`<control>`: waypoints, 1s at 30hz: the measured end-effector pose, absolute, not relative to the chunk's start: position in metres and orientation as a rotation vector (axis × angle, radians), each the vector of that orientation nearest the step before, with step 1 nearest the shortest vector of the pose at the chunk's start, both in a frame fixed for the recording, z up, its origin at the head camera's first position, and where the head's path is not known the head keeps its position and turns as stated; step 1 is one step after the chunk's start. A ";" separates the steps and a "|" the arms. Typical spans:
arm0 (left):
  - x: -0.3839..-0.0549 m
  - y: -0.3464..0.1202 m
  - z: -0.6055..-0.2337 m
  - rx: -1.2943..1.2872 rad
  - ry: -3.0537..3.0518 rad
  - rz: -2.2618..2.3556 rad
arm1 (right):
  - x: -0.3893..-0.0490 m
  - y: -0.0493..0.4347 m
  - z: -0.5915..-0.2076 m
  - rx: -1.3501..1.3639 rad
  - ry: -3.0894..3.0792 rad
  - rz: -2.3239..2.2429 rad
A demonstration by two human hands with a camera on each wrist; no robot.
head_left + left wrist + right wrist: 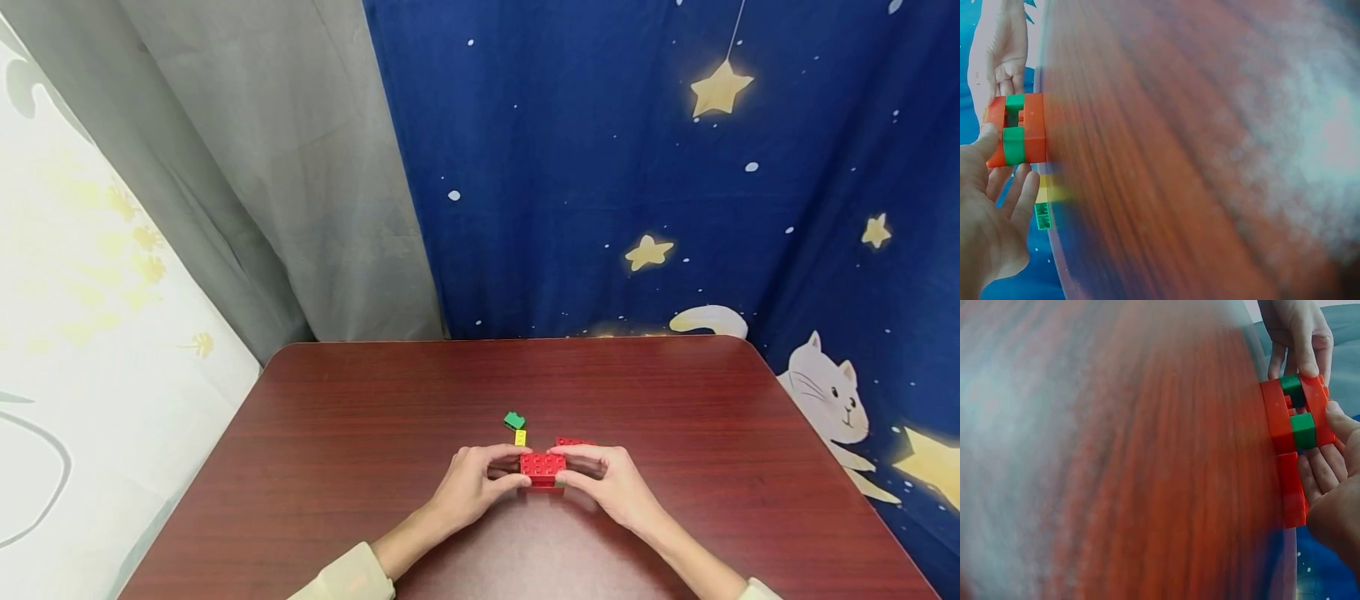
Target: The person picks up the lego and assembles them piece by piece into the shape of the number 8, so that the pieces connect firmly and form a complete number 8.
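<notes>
A small stack of toy building bricks stands on the table, pinched between both hands. Its top red brick [543, 465] shows two rows of studs. Below it, in the right wrist view, two green bricks [1303, 431] sit apart with a gap between them, on a lower red brick [1277, 419]. The left hand [470, 487] grips the top red brick's left end between thumb and fingers. At the opposite end, the right hand [617, 486] holds the same brick likewise. Fingers hide the far side of the stack.
Just behind the right hand's fingers lies another red brick [575, 441], partly covered. A yellow brick [521, 437] and a loose green brick [514, 420] lie behind the stack. The brown table [360, 417] meets curtains [555, 167] along its back edge.
</notes>
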State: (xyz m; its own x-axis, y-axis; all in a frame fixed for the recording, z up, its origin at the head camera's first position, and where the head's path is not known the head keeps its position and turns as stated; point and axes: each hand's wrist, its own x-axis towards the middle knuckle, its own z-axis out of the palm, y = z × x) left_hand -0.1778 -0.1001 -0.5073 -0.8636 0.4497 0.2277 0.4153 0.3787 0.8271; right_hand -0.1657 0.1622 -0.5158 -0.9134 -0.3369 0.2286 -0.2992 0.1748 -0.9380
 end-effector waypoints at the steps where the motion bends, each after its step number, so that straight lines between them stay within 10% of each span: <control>1: -0.178 -0.100 -0.507 0.809 2.576 1.535 | -0.166 0.162 -0.516 -0.649 2.381 -1.893; 30: -0.179 -0.100 -0.508 0.818 2.527 1.595 | -0.166 0.162 -0.514 -0.629 2.396 -1.866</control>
State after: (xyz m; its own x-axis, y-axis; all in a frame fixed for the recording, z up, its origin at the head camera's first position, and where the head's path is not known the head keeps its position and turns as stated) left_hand -0.1793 -0.1003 -0.5078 -0.8598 0.4528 0.2360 0.4078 0.3308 0.8511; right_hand -0.1657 0.1617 -0.5137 -0.9169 -0.3378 0.2127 -0.2889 0.1941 -0.9375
